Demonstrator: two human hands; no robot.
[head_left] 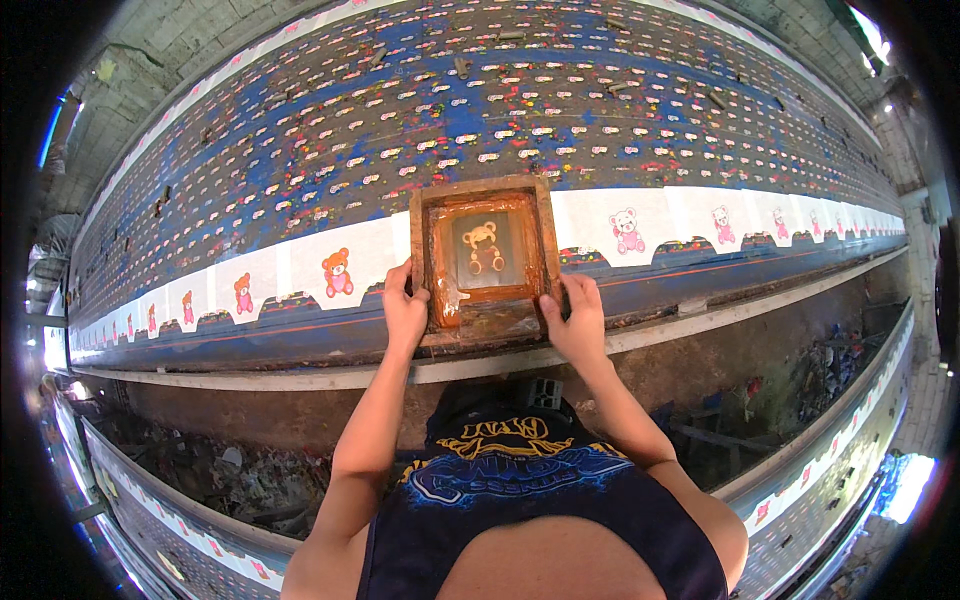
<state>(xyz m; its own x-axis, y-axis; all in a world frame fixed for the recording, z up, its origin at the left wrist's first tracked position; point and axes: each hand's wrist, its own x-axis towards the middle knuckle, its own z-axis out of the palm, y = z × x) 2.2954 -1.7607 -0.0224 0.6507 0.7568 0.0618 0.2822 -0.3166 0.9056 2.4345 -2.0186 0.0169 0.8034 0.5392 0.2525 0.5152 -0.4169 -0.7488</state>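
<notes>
A wooden screen-printing frame (484,185) with a bear-shaped stencil in its mesh is over the near edge of the long table, in line with a row of white pieces. Its inner border is coated orange-brown. My left hand (405,308) grips the frame's left side near the lower corner. On the opposite side my right hand (577,318) holds it, thumb on the wood. Left of the frame, a white piece bears a brown and pink bear (338,272). To the right, a paler bear with pink (627,230) shows. Whether the frame touches the surface I cannot tell.
The long table (330,160) is dark, blue-stained and covered with rows of small printed marks. Small dark blocks (461,68) lie scattered across it. A pale rail (640,338) runs along its near edge. Behind me another table (830,470) carries more printed pieces; debris (240,470) litters the floor.
</notes>
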